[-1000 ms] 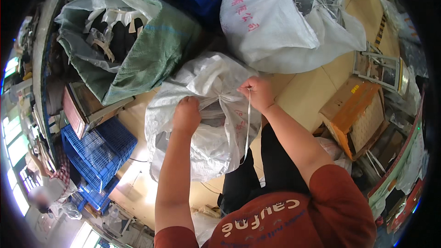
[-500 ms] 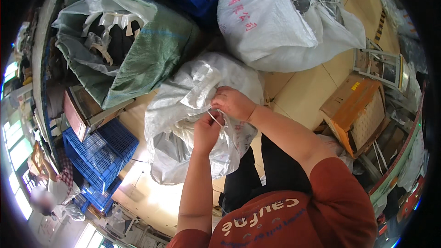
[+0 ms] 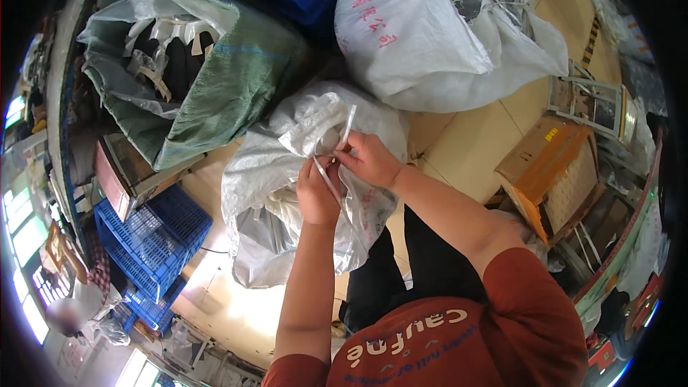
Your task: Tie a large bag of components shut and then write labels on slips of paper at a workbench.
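Head view: near the centre of the frame, a white strip (image 3: pixel 348 127) lies at the fingertips of both hands, over the bunched folds of a translucent white sack (image 3: pixel 247 179). Its upper end sticks up past the right hand (image 3: pixel 370 161), the long axis running toward the top of the frame with a slight lean rightward; the right hand is the nearer one to this end, its thumb and finger pinched on the strip. A lower length slants down and to the right across the fingers of the left hand (image 3: pixel 317 192). Those fingers are curled in, but their tips are partly hidden, so I cannot tell whether they are clamped on anything. The bunched folds lie just above the left hand and to the left of the right fingertips.
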{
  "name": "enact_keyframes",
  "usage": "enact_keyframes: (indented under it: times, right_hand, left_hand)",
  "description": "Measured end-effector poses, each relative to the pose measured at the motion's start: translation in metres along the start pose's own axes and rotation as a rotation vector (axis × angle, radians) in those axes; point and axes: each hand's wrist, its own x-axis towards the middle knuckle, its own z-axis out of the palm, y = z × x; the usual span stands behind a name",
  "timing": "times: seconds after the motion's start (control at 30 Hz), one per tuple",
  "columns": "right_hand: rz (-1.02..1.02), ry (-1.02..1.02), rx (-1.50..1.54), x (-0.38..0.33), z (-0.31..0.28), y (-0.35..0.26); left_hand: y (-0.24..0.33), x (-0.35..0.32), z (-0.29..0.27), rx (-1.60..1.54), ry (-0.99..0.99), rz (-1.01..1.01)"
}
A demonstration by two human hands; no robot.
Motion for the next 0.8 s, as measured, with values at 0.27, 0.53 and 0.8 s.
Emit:
enact_keyframes:
  times: [0.27,0.53,0.8]
  right_hand:
    - [0.043,0.034,0.025,0.004,-0.007,0.003]
    - [0.237,0.152,0.132,0.005,-0.003,0.004]
    - [0.243,0.004,0.032,0.008,-0.008,-0.006]
  left_hand:
    - [-0.005,0.005,0.015,-0.235,0.008,-0.115]
    - [-0.007,0.021,0.005,-0.056,-0.062,0.319]
    - [-0.021,0.028,0.001,0.188,-0.173,0.42]
